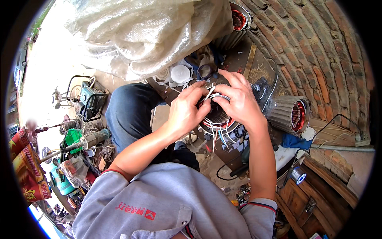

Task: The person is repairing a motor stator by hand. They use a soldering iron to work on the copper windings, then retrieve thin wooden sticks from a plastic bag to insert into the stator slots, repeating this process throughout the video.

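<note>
A round motor stator (217, 116) with red windings stands in front of me, partly hidden under my hands. White, blue and red lead wires (221, 130) hang over its near rim. My left hand (188, 108) is at its left side, with thumb and fingers closed on white wires (211, 92) at the far rim. From the right, my right hand (240, 98) bends over the stator, its thumb and index finger pinching the same bundle. The other fingers of that hand are raised. Exactly where the fingertips meet the wires is partly covered.
Another finned motor housing (289, 114) lies at the right by the brick wall (318, 51). A white tape roll (180, 74) sits beyond my left hand. Translucent plastic sheeting (151, 36) covers something at the back. A wire spool (298, 175) rests on wood at right.
</note>
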{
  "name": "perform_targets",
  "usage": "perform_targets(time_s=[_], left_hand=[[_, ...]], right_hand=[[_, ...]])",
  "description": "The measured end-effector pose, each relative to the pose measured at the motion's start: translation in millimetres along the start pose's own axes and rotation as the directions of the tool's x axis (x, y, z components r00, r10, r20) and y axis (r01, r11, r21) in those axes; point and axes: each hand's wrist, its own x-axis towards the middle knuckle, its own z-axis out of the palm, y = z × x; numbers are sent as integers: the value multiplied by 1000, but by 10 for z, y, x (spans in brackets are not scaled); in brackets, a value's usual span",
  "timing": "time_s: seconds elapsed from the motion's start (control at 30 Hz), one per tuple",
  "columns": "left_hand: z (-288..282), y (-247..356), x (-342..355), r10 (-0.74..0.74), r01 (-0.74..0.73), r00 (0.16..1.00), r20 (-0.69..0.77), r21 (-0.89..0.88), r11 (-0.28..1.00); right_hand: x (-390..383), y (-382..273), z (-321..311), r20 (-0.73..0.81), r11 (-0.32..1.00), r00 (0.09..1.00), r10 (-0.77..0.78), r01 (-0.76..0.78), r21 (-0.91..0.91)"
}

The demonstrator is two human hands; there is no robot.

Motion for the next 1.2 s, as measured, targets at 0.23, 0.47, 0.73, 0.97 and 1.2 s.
perform_targets(time_s=[0.23, 0.47, 0.73, 0.97, 1.2], left_hand=[[30, 59, 4, 5, -2, 999, -37, 75, 997], [65, 23, 9, 38, -32, 997, -68, 83, 996], [62, 72, -8, 55, -37, 992, -113, 160, 986], [27, 150, -48, 42, -13, 995, -88, 307, 952], [42, 144, -26, -19, 47, 997, -79, 375, 926]], right_hand=[[24, 24, 107, -42, 997, 999, -2, 5, 79], [-4, 39, 110, -63, 998, 998, -7, 11, 65], [-7, 39, 105, -60, 1000, 998, -13, 13, -8], [-5, 34, 145, -162, 999, 987, -14, 20, 33], [-67, 44, 103, -178, 1000, 984, -4, 9, 27]])
